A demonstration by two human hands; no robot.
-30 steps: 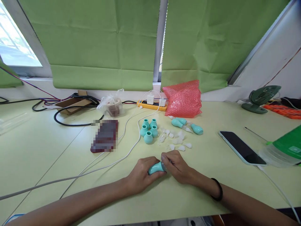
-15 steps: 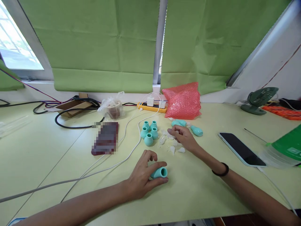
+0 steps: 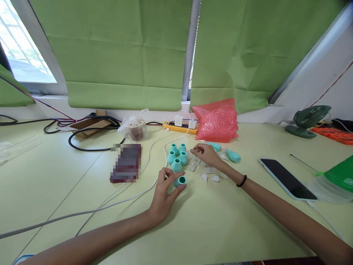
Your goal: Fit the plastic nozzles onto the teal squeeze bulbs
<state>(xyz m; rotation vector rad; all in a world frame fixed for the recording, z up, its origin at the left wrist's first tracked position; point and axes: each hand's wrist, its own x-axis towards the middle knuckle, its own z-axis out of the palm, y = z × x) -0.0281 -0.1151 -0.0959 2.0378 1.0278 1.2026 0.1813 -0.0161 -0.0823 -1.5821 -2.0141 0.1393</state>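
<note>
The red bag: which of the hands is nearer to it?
Right. The right hand is in front of the red bag, apart from it; the left hand is farther off, leftward and nearer the camera, holding a turquoise bulb.

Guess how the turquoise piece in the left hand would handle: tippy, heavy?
The turquoise piece would probably stand steadily, as five similar pieces stand mouth-up nearby. It is likely light, since its open mouth suggests a hollow body.
</note>
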